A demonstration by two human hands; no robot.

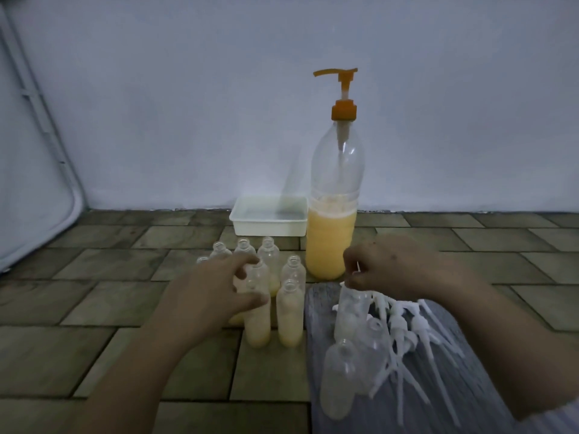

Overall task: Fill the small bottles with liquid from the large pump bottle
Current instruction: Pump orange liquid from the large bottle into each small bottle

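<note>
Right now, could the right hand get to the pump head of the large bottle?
Probably yes: the right hand is beside the large bottle, nothing blocks the pump head above, though its fingers pinch something small.

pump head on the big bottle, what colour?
Orange: the pump head and its collar, atop the clear large pump bottle. Head view, the only one, shows it plainly.

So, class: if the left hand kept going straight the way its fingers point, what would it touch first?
Most likely the filled small bottle at the front of the standing cluster: the left hand has its fingers spread right beside it, perhaps already brushing it. Depth is hard to judge from this one view.
</note>
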